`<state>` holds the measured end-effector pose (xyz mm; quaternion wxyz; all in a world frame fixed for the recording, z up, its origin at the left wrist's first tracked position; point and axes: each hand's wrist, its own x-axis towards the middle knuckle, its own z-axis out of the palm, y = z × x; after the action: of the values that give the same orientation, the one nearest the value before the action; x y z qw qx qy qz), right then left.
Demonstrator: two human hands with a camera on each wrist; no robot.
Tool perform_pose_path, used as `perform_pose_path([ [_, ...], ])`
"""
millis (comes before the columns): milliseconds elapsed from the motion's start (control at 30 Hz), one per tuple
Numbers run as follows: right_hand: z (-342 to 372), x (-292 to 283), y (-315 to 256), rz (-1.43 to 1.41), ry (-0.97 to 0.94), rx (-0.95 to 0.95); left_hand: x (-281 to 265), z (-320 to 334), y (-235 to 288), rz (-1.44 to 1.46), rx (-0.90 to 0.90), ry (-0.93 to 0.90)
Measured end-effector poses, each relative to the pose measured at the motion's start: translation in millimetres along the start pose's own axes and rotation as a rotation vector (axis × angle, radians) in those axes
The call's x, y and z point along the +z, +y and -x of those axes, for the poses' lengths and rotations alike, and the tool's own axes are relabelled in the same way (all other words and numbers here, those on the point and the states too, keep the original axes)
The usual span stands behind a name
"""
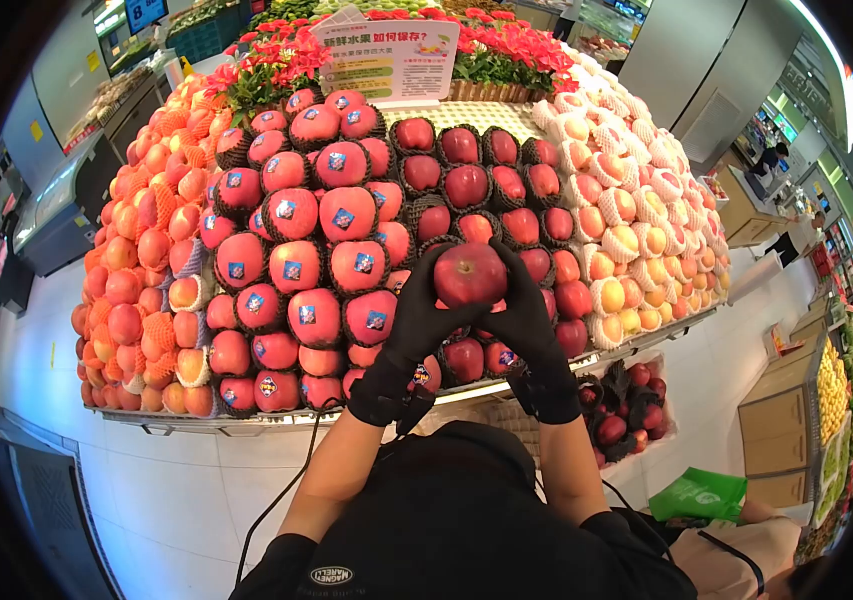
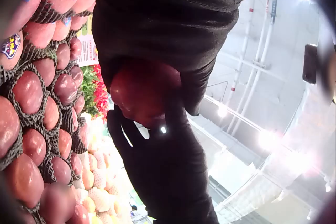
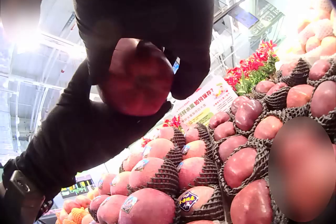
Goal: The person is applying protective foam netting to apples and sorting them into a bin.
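A dark red apple (image 1: 470, 276), bare of any net, is held up in front of the display between both gloved hands. My left hand (image 1: 426, 316), in a black glove, grips its left side, and my right hand (image 1: 523, 318), gloved the same way, grips the right side. The apple's stem end faces up toward the head camera. In the right wrist view, fingers curl round the apple (image 3: 137, 79) from both sides. Beneath the hands lie rows of dark red apples (image 1: 467, 186) in black foam nets.
Larger stickered red apples (image 1: 291, 213) fill the display's middle left. Netted peach-coloured fruit (image 1: 151, 250) is piled at left, paler fruit (image 1: 636, 230) at right. A sign (image 1: 391, 60) and red flowers stand behind. On the floor at right sits a crate of dark apples (image 1: 611, 430).
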<state>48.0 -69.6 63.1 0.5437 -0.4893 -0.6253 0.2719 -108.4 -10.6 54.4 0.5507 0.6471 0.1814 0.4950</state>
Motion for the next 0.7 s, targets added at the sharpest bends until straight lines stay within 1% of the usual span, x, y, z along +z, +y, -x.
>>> perform_pose_path([
  [33, 1.8, -0.4, 3.9, 0.036, 0.002, -0.009, -2.3, 2.5, -4.9, 0.098, -0.084, 0.019],
  [100, 5.1, -5.2, 8.1, -0.221, -0.015, 0.089, -8.4, 8.3, -19.3, 0.295, -0.250, 0.056],
  [133, 6.5, -8.1, 10.1, -0.350, -0.023, 0.137, -17.1, 9.6, -27.4, 0.413, -0.271, -0.038],
  [167, 7.8, -11.1, 14.3, -0.340, -0.034, 0.137, -28.6, 10.6, -35.6, 0.531, -0.291, -0.131],
  [233, 7.7, -14.6, 19.7, -0.322, -0.054, 0.132, -24.9, 4.9, -23.5, 0.747, -0.388, -0.103],
  [267, 7.9, -14.4, 16.7, -0.314, -0.062, 0.145, -11.4, 1.9, -13.0, 0.843, -0.467, 0.023],
  [333, 8.6, -11.2, 1.6, -0.301, -0.078, 0.176, -3.3, 3.2, -9.3, 0.648, -0.438, 0.129],
  [367, 10.4, -9.9, 3.7, -0.298, -0.064, 0.189, -5.0, 8.2, -19.4, 0.361, -0.324, 0.103],
  [433, 12.3, -7.2, 7.8, -0.295, -0.036, 0.213, -6.8, 13.2, -22.7, -0.011, -0.157, 0.104],
  [500, 8.2, -8.9, 0.6, -0.242, -0.102, 0.218, -7.7, 15.5, -21.3, -0.181, -0.056, 0.165],
  [533, 6.5, -9.6, -2.5, -0.216, -0.137, 0.222, -7.5, 16.6, -19.7, -0.182, -0.058, 0.179],
  [600, 6.4, -10.2, 4.3, -0.236, -0.141, 0.265, -6.7, 17.4, -16.7, -0.181, -0.059, 0.209],
  [667, 5.7, -12.3, 6.0, -0.246, -0.154, 0.317, -14.9, 16.2, -31.3, -0.319, 0.003, 0.208],
  [700, 5.3, -13.0, 3.0, -0.246, -0.164, 0.348, -15.2, 13.4, -30.7, -0.387, 0.036, 0.205],
])
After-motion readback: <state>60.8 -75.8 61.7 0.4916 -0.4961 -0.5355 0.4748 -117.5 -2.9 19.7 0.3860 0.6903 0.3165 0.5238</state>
